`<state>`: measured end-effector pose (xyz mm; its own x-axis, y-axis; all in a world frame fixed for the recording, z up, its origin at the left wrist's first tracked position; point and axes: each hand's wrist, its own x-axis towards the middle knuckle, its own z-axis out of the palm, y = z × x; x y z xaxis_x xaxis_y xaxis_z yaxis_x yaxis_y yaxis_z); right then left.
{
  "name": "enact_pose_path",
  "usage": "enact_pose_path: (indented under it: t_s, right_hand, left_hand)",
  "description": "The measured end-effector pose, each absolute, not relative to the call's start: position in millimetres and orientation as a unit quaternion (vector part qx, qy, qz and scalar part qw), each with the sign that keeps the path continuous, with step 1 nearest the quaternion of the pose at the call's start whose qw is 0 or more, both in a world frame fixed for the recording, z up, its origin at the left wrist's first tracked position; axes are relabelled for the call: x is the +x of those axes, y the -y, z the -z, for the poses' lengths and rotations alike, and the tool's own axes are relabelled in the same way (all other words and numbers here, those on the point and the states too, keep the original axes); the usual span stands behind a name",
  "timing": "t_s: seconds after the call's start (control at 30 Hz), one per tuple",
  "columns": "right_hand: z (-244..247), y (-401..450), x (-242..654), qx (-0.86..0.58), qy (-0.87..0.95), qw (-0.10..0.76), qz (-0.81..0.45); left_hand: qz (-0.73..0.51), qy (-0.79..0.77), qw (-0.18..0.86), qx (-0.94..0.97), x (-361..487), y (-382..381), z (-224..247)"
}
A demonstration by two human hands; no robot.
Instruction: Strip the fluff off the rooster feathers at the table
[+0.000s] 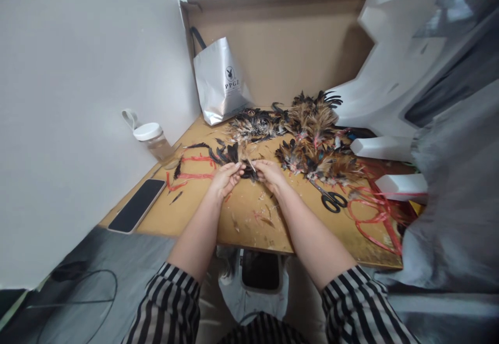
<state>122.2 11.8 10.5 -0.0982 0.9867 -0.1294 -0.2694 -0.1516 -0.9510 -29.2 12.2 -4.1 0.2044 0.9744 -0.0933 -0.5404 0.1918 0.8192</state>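
1. Here, a small bunch of dark feathers (233, 153) is between the two hands, just above the near middle of the wooden table (241, 224), its longer plumes fanning out beyond the fingers.
2. The left hand (229, 176) has thumb and fingers pinched together on the bunch, with no clear gap between them.
3. The right hand (268, 172) faces it, fingers curled and tips drawn together at the bunch's other side; a thin pale sliver shows at those tips, too small to identify.
4. Left of the hands, red strips (195, 176) lie on the table with a few loose feathers.
5. To the right lies a brown feather pile (319, 162), with black-handled scissors (330, 199) just in front, blades pointing toward it.
6. Behind these sit a dark feather heap (257, 124) and a taller brown bundle (312, 115), side by side.
7. Farther left are a phone (136, 206), lying flat, and a white-lidded jar (158, 145) near the wall.
8. At the back, a silver bag (220, 81) leans against a cardboard panel (300, 48); a red tangle (384, 214) covers the table's right end.
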Motion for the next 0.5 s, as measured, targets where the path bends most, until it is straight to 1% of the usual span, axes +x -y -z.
enact_pose_path:
  t_s: [0.1,0.23,0.37,0.5]
  right_hand:
    - [-10.1,-11.4,121.0,-0.407,0.391,0.519,-0.641]
    - [-6.4,-11.4,116.9,-0.408,0.396,0.516,-0.64]
    - [-3.8,-11.2,112.7,-0.407,0.401,0.515,-0.64]
    - [-3.2,-10.7,111.3,-0.382,0.384,0.515,-0.665]
  left_hand:
    - [-0.502,-0.319,0.732,0.332,-26.9,-9.4,3.7]
    - [-0.462,-0.303,0.765,0.332,-24.7,-5.8,0.7]
    - [-0.453,-0.306,0.769,0.332,-23.0,-4.6,0.4]
    - [-0.451,-0.283,0.779,0.332,-21.5,-4.2,2.2]
